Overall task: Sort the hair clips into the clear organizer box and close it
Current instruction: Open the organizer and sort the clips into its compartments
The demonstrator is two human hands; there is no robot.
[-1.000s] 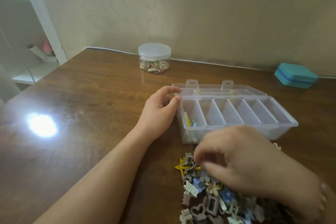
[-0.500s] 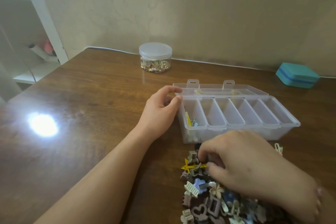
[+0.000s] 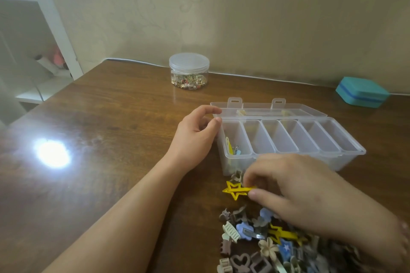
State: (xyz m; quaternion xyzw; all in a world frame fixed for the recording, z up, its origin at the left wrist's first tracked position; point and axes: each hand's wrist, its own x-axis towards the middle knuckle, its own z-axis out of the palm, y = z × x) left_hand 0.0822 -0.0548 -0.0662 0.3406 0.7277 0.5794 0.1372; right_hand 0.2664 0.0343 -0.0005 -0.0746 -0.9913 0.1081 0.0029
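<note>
A clear organizer box with several compartments stands open on the table, its lid lying flat behind it. The leftmost compartment holds a few clips. My left hand grips the box's left end, thumb on the rim. My right hand pinches a yellow star hair clip just in front of the box, lifted off the pile. A heap of mixed hair clips lies near the table's front edge, partly hidden under my right wrist.
A round clear jar of small trinkets stands at the back of the wooden table. A teal case sits at the far right by the wall. A white shelf unit stands to the left.
My right hand dipped into the pile, pinched the yellow star clip and has lifted it up toward the box. My left hand has stayed on the box.
</note>
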